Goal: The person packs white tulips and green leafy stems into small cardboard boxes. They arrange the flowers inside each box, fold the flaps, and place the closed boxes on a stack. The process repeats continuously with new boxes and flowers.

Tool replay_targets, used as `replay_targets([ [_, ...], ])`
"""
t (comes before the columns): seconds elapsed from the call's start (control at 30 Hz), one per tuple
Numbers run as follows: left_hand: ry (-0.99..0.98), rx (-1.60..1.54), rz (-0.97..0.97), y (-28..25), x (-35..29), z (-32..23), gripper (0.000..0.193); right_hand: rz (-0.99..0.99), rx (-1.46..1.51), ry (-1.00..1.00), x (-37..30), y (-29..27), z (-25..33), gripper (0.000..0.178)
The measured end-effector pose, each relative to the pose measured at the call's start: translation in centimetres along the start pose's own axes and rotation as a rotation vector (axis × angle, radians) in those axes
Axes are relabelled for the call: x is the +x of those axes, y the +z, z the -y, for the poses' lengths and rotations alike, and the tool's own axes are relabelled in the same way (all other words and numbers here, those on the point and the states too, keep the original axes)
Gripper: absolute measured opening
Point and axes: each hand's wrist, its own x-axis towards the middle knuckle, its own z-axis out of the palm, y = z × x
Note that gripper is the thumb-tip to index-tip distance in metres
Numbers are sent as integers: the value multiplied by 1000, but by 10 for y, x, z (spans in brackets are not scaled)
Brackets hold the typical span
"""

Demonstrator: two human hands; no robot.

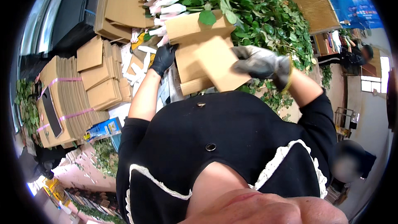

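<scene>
A creased sheet of brown cardboard (187, 54) lies in front of my chest, with folded strips along its far and near edges. My left hand (163, 59), in a black glove, is closed at the sheet's left edge, its fingertips partly hidden. My right hand (260, 63), in a worn grey and black glove, grips a smaller cardboard piece (222, 64) by its right side. This piece is tilted over the larger sheet and slightly blurred. Just beyond the sheet are leafy green stems (265, 16) and flower heads in white sleeves (168, 6).
Bundled flat cardboard (68, 99) with pink straps stands at the left, a dark phone (51, 110) on it. Beside it are loose cardboard pieces (99, 76). White sleeves (137, 68) lie near my left forearm. Another person (357, 54) is at the far right.
</scene>
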Motion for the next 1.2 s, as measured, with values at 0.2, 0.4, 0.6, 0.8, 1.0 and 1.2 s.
replay_targets([
  [0.2, -62, 410, 77, -22, -8, -52, 33, 30, 226, 364, 49, -6, 0, 34],
  [0.4, -145, 482, 33, -27, -19, -59, 29, 50, -757, -133, 134, 6, -73, 29],
  [0.6, -158, 973, 374, -43, -57, -142, 29, 54, -656, 201, 125, 10, -65, 38],
  [0.8, 197, 407, 479, -4, -63, -140, 76, -23, -810, 208, 126, 17, -55, 35],
  [1.0, 238, 679, 477, -2, -56, -122, 86, 213, -1523, 63, 106, 19, 50, 25],
  [1.2, 194, 634, 562, 8, -48, -137, 81, 509, -824, 157, 136, 34, -30, 29],
])
